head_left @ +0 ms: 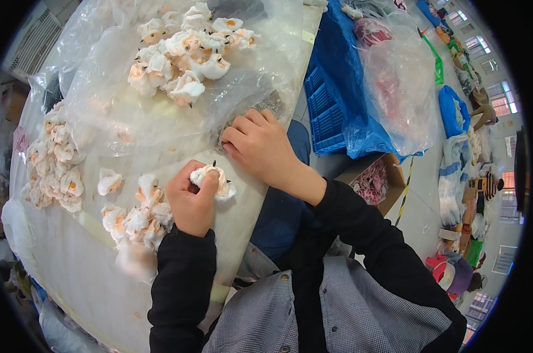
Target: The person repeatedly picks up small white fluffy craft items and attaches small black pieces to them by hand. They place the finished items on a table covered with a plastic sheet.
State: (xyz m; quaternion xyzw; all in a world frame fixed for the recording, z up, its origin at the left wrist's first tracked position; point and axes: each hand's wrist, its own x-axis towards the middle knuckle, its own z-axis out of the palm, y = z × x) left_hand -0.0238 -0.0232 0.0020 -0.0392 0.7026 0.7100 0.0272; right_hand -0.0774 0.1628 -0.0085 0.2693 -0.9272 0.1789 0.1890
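Note:
My left hand (191, 199) is closed round a small white-and-peach plush piece (222, 183), with a thin dark point sticking out of its far end. To its right, my right hand (265, 147) rests at a clear plastic bag (210, 115) holding small greyish bits. The fingers of that hand are bent and pressed together at the bag; what they hold, if anything, is hidden. Beside my left hand lies a small pile of similar plush pieces (138, 220). A blurred, pale round thing (136, 262) shows just in front of that pile.
More plush pieces lie in a far heap (184, 53) on clear plastic and a left heap (57, 162) on the white table (96, 250). Right of the table stand a blue crate (325, 112) with bagged pink material (396, 82) and a cardboard box (390, 182) of pink scraps.

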